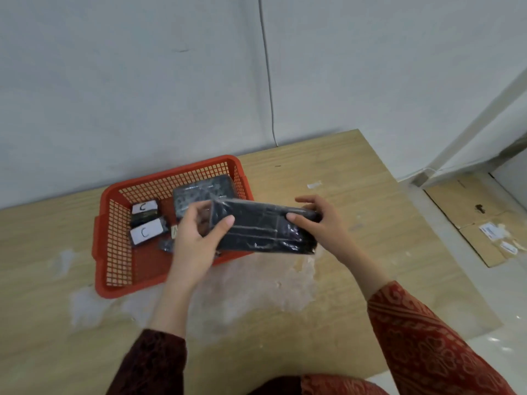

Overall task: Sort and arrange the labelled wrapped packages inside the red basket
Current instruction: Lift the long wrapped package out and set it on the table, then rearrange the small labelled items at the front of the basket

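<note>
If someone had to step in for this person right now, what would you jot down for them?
Left hand: grips the left end of a large black wrapped package.
Right hand: grips its right end. The package is held in the air over the right side of the red basket, no label showing on the face in view.
In the basket: two small packages labelled C at the left, a large grey wrapped package at the back right, and a small dark piece near the middle.
Done: several packages are in the basket.
Left: set the held package in and finish grouping by label.
</note>
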Demonstrator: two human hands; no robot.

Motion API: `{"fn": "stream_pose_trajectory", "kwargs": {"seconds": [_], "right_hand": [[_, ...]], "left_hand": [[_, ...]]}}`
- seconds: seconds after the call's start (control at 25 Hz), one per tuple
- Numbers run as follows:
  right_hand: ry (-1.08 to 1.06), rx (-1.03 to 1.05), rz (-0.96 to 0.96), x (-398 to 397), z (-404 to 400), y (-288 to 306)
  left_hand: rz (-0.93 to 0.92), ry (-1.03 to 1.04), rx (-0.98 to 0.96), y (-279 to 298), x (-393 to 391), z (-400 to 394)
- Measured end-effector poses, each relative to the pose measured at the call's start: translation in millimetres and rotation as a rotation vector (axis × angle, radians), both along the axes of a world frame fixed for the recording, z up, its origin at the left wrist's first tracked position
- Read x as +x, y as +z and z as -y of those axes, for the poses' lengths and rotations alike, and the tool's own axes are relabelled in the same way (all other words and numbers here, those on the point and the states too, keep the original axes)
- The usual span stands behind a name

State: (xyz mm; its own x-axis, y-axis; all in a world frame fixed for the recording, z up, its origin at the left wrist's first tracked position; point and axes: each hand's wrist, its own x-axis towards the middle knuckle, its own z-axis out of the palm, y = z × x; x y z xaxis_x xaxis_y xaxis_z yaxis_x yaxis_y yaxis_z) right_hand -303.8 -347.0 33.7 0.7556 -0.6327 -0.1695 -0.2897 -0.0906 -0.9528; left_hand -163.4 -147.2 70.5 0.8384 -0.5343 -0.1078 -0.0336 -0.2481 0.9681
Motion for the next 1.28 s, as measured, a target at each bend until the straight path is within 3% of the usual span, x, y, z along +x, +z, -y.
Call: {"fn": "stream_pose_trajectory", "kwargs": {"seconds": [0.16, 0.28, 0.4, 0.52, 0.72, 0.8, 0.92, 1.04, 1.28], "right_hand": [[0.318, 0.03, -0.214, -45.7, 12.0, -31.7], [0.361, -0.072, -0.335, -52.1, 2.3, -59.9], [0.302, -0.211, -0.394, -48.0, -14.1, -80.4], [0.277, -0.3, -0.35, -47.6, -22.8, -89.6], [0.317, -0.517, -0.431, -42.6, -30.3, -84.4], [0.221, -0.511, -0.311, -31.1, -35.7, -69.9], [0.172, -0.578, -0.044, 0.9, -50.6, -41.9], [0.389, -0.569, 0.005, 56.0, -78.0, -24.6], [0.822, -0.698, -0.429, 150.1, -115.9, -40.7]], "left_hand": [[-0.221, 0.191, 0.036, -56.2, -71.7, -16.7], [-0.277, 0.309, 0.139, -92.7, -100.1, -29.7], [-0.112, 0.361, 0.341, -114.5, -105.1, -27.3], [0.007, 0.355, 0.417, -124.8, -105.6, -20.2], [0.04, 0.33, 0.536, -125.7, -101.6, -18.4], [0.086, 0.286, 0.594, -117.6, -96.0, -23.8], [0.283, 0.223, 0.525, -95.9, -81.8, -43.9], [0.532, 0.216, 0.427, -74.3, -43.4, -73.8], [0.782, 0.077, 0.652, -89.0, 29.3, -125.7]]}}
